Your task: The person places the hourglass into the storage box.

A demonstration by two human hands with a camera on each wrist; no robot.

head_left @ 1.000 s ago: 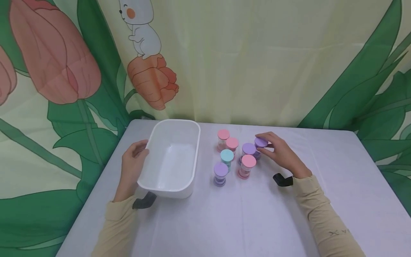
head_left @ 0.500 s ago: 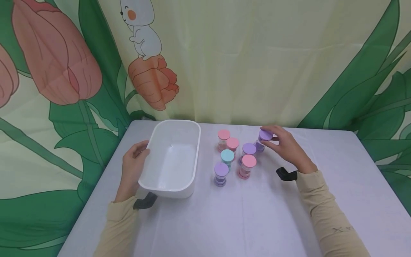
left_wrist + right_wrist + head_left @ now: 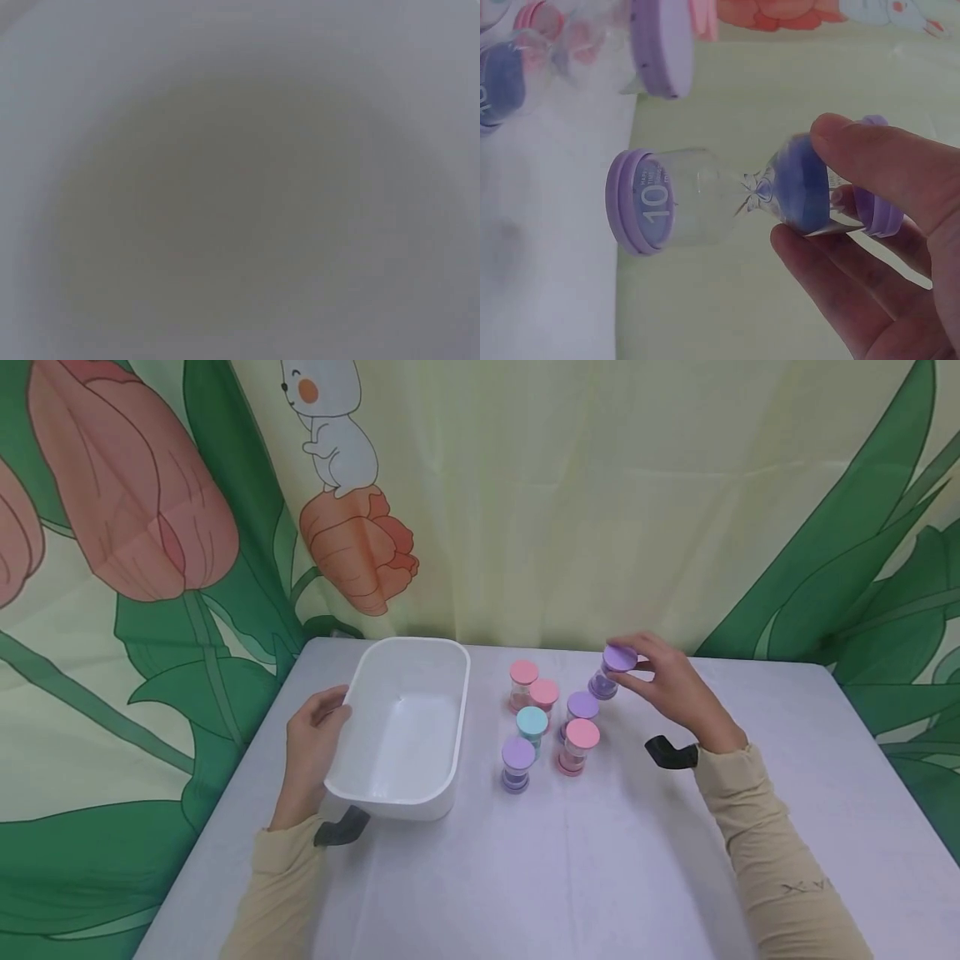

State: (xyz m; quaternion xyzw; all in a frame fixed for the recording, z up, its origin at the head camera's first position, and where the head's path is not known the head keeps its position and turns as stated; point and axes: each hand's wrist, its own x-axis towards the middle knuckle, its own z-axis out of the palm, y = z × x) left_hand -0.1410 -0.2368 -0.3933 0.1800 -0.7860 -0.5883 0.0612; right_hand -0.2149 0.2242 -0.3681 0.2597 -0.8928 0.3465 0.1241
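My right hand [image 3: 667, 685] pinches a purple-capped sand timer [image 3: 604, 672] by its upper end, thumb on one side and fingers on the other. In the right wrist view this timer [image 3: 720, 193] has blue sand in the bulb near my fingers and "10" on the far cap; it looks raised off the table, slightly tilted. My left hand [image 3: 311, 747] rests against the left side of a white bin [image 3: 442, 789], fingers loosely bent near the rim. Nearest the held timer stands another purple sand timer [image 3: 582, 706]. The left wrist view is a grey blur.
Pink sand timers [image 3: 523, 673] stand at the back of the group, with a teal one [image 3: 532, 722], a front purple one [image 3: 517, 752] and a front pink one [image 3: 581, 735]. All stand on the white-covered table [image 3: 480, 885]. A printed curtain [image 3: 570, 527] hangs behind.
My right hand has drawn the purple sand timer away from its purple neighbour, first rightward, then up and back toward the curtain. The left hand and the bin have stayed put.
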